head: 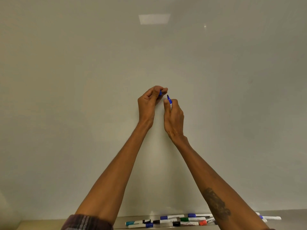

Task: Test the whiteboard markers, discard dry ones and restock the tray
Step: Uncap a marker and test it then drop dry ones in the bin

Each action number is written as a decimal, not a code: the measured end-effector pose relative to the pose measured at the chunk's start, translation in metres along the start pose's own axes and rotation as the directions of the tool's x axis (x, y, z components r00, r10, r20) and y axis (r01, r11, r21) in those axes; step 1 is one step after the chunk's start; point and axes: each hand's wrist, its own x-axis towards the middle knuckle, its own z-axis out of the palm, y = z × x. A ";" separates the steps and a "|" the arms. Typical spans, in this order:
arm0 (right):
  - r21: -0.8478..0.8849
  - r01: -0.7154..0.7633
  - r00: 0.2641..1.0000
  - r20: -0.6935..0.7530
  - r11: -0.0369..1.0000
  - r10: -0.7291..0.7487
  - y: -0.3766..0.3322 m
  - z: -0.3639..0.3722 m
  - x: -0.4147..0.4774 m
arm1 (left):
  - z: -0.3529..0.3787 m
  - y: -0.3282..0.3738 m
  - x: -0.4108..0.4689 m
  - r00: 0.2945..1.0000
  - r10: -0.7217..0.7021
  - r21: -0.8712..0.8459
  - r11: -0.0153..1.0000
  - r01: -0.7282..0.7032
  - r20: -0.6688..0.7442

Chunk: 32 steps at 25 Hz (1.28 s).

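Observation:
Both my arms reach up in front of the whiteboard [66, 80]. My right hand [174, 117] grips an uncapped blue marker [169, 100], its dark tip pointing up close to the board. My left hand [149, 103] pinches the marker's blue cap [160, 93] just up and left of the tip; cap and tip are apart. At the bottom, the metal tray [249, 221] holds several capped markers: teal [132, 222], blue [171, 217], green [191, 219], black [182, 223] and red [203, 222]. My right forearm hides part of the tray.
The board surface around my hands carries no visible marks. A ceiling light reflection [154, 19] shows near the board's top. More markers [270, 217] lie on the tray to the right of my right forearm.

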 end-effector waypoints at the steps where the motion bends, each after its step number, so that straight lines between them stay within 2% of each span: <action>1: 0.075 0.010 1.000 -0.023 0.997 -0.009 -0.001 -0.001 0.004 | 0.000 0.004 0.006 0.997 0.072 0.069 0.995 -0.069 -0.040; 3: 0.144 0.036 0.997 -0.072 0.989 -0.026 -0.005 -0.003 0.013 | -0.004 0.010 0.021 0.957 0.287 0.312 0.915 -0.257 -0.052; 5: 0.213 0.062 0.997 -0.063 0.975 -0.049 -0.012 -0.009 0.023 | -0.012 0.008 0.041 0.862 0.502 0.562 0.694 -0.449 0.068; 7: 0.357 0.087 0.996 -0.038 0.930 -0.078 -0.022 -0.017 0.030 | -0.020 0.005 0.063 0.785 0.589 0.712 0.468 -0.524 0.191; 9: 0.464 0.106 0.994 -0.022 0.879 -0.108 -0.030 -0.024 0.034 | -0.030 0.001 0.082 0.772 0.594 0.772 0.375 -0.513 0.225; 14: 0.679 0.050 0.993 0.042 0.732 -0.107 -0.030 -0.030 0.049 | -0.042 -0.008 0.092 0.869 0.489 0.767 0.527 -0.366 0.078; 22: 0.740 0.067 0.996 -0.009 0.669 -0.090 -0.032 -0.021 0.063 | -0.044 -0.013 0.095 0.806 0.579 0.779 0.449 -0.438 0.120; 27: 0.450 0.223 0.973 -0.162 0.865 -0.167 -0.037 -0.008 0.065 | -0.044 -0.014 0.098 0.769 0.624 0.787 0.403 -0.466 0.136; 32: 0.200 0.410 0.893 -0.287 0.890 -0.347 -0.042 -0.005 0.081 | -0.044 -0.014 0.098 0.739 0.656 0.785 0.375 -0.493 0.150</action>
